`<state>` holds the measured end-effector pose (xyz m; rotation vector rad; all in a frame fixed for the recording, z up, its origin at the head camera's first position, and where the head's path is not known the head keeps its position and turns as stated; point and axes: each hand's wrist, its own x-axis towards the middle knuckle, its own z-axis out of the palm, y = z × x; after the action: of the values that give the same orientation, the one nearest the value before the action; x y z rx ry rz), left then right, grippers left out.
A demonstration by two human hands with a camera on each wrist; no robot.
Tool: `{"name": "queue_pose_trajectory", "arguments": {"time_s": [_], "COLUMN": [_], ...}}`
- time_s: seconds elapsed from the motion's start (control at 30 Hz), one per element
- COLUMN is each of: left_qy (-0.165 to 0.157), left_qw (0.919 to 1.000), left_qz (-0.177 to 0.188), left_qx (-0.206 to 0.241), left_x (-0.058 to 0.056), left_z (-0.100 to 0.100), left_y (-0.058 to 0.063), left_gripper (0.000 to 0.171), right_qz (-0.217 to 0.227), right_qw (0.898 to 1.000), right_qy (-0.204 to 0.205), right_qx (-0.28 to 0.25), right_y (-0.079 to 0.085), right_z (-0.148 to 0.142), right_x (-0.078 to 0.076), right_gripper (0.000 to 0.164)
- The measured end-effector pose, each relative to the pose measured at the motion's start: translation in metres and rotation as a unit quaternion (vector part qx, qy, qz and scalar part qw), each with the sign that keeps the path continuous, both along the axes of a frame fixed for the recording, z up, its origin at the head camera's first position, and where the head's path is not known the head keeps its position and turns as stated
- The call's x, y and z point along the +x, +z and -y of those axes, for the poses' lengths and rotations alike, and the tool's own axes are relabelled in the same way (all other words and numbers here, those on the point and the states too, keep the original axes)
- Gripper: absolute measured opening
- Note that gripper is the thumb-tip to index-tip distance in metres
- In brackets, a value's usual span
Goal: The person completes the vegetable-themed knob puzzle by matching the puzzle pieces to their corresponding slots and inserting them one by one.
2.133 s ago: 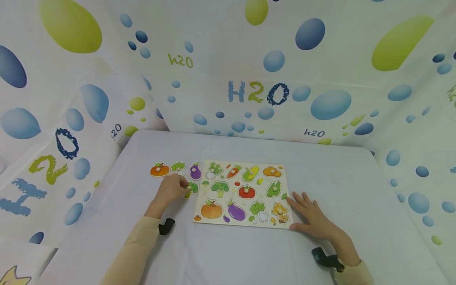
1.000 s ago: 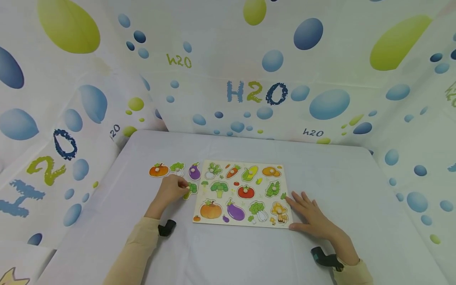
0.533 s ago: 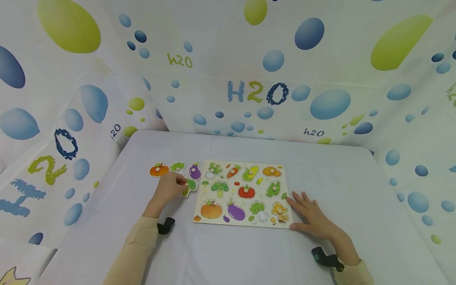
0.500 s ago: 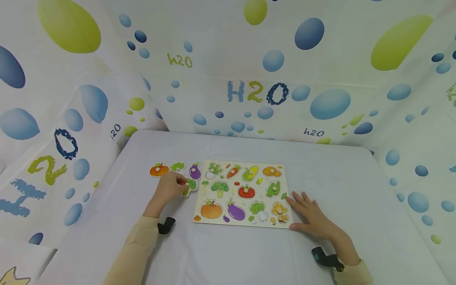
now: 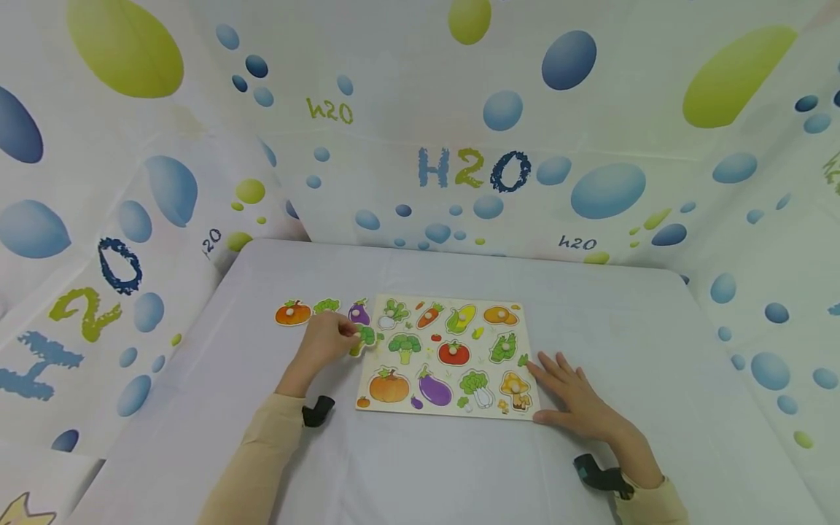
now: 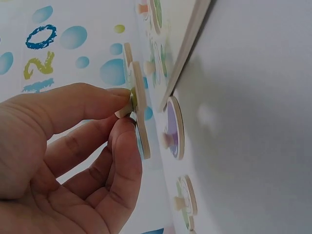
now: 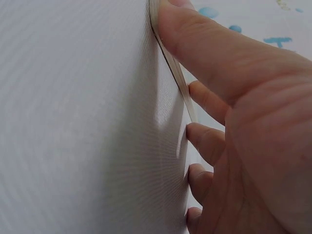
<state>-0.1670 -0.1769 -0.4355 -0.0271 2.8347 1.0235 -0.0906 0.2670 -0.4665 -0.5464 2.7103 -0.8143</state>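
Observation:
My left hand [image 5: 324, 343] pinches the knob of a green broccoli puzzle piece [image 5: 364, 339] between thumb and fingers. In the left wrist view the piece [image 6: 138, 90] is held off the table, seen edge-on. It overlaps the left edge of the wooden vegetable puzzle board [image 5: 380, 359] in the head view. The broccoli, pumpkin, eggplant and bok choy places on the board show pictures without knobs; several other places hold knobbed pieces, such as the tomato [image 5: 454, 354]. My right hand [image 5: 577, 405] lies with spread fingers at the board's right edge, thumb on its near corner.
Left of the board lie a pumpkin piece [image 5: 292, 313], a bok choy piece [image 5: 327, 305] partly behind my left hand, and an eggplant piece [image 5: 359, 312] close to the board's edge. A white cloth covers the table [image 5: 446, 467]; patterned sheets [image 5: 394, 124] rise around it.
My left hand has lifted the broccoli piece from the table and moved it right, over the board's left edge. The right hand has stayed in place.

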Motion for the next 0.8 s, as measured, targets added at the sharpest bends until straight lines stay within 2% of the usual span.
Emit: {"name": "queue_pose_trajectory", "arguments": {"time_s": [0.23,0.8], "left_qy": [-0.011,-0.058], "left_qw": [0.9997,0.9979], "left_qz": [-0.020,-0.027], "left_qx": [-0.009,0.003], "left_x": [-0.003,-0.004], "left_z": [-0.015,-0.056], "left_y": [-0.002,0.004], "left_gripper": [0.009,0.006], "right_qz": [-0.008,-0.016], "right_qw": [1.000,1.000], "right_qy": [0.001,0.005], "right_qx": [-0.002,-0.003], "right_y": [0.001,0.001], "right_z": [0.000,0.000], "right_x": [0.001,0.000], "right_gripper": [0.084,0.084]}}
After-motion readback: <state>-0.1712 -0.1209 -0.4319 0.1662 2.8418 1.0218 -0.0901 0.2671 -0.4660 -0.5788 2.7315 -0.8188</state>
